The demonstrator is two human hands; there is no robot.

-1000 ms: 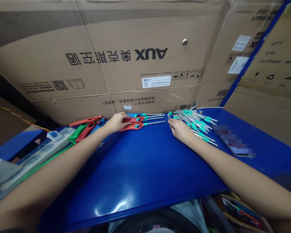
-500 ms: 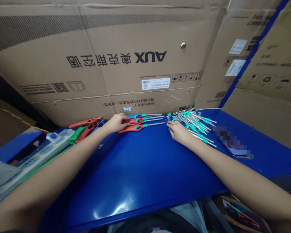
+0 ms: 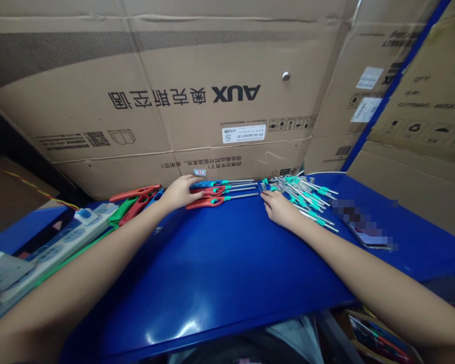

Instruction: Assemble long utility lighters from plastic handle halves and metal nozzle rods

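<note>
Several lighters with metal rods lie side by side at the back of the blue table, a red one [image 3: 206,203] in front and a blue one [image 3: 212,184] behind. My left hand [image 3: 182,191] rests on their handle ends, its thumb on a red handle and its fingers apart. To their right, my right hand [image 3: 276,203] is closed at the left edge of a pile of metal rods with teal parts [image 3: 307,194]. What its fingertips pinch, if anything, is too small to make out.
Red, green and blue handles [image 3: 136,206] lie at the left beside a white power strip [image 3: 66,240]. A phone [image 3: 364,227] lies on the right of the blue table [image 3: 227,273]. Cardboard [image 3: 174,60] stands along the back.
The fingers of my left hand have shifted slightly back over the handles, and more of the blue handle shows. My right hand has hardly moved. The view has tilted slightly.
</note>
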